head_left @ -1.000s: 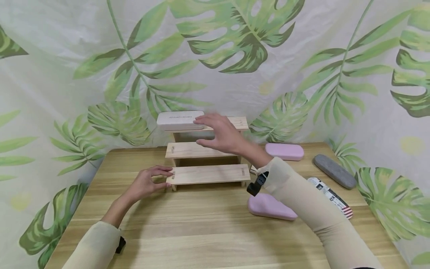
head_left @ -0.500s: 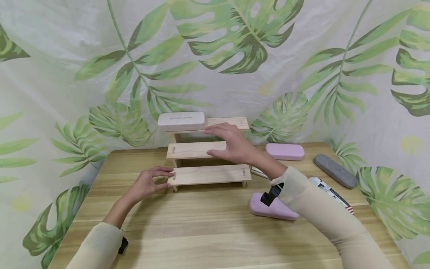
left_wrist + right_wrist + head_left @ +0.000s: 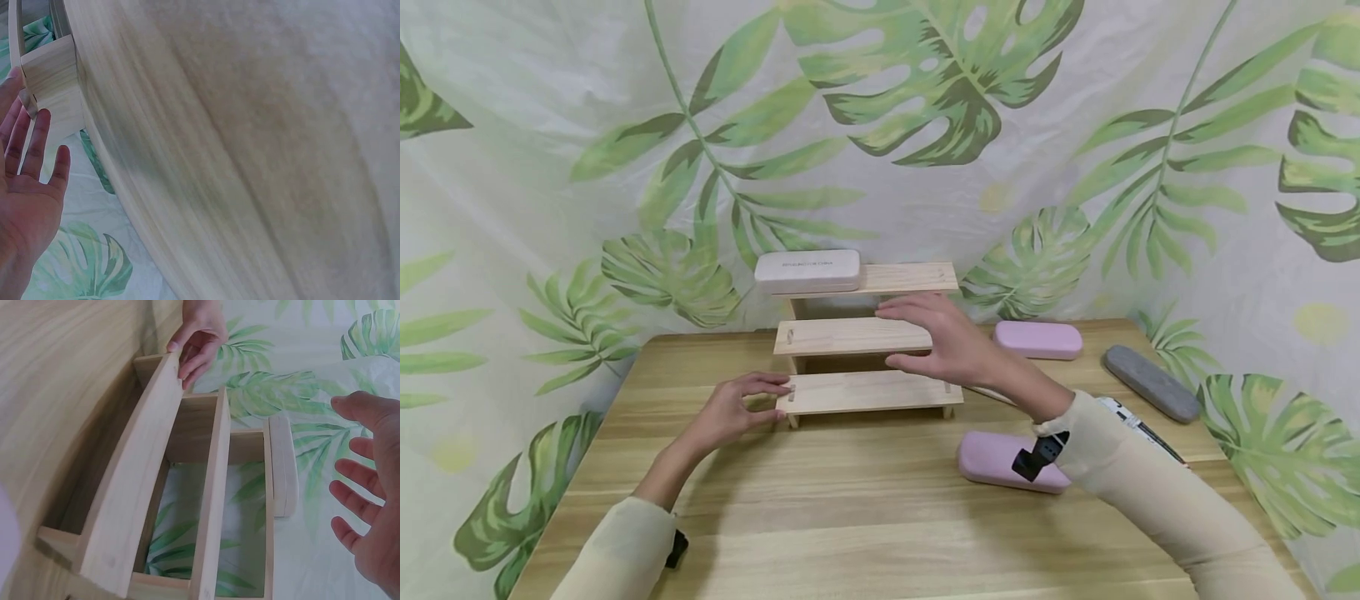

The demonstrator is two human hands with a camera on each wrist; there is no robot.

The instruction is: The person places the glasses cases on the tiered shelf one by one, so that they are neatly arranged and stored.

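A three-tier wooden stepped shelf (image 3: 865, 392) stands on the table. My left hand (image 3: 730, 412) holds the left end of its lowest board, thumb at the front edge. In the right wrist view the fingers of my left hand (image 3: 203, 340) bend around that board's end. A white glasses case (image 3: 808, 271) lies on the left part of the top board, overhanging its left end slightly. My right hand (image 3: 951, 346) hovers over the right side of the shelf, fingers spread and holding nothing. It hides the right part of the middle board.
To the right lie a pink glasses case (image 3: 1037, 339) at the back, a grey case (image 3: 1150, 383), and a printed case (image 3: 1138, 425) partly behind my right sleeve. Another pink case (image 3: 988, 458) lies nearer. A leaf-patterned cloth (image 3: 880, 125) hangs behind the table (image 3: 820, 517).
My right hand has drawn away from the white glasses case, moving right and down toward me. The case stays on the top board. My left hand keeps its place at the shelf.
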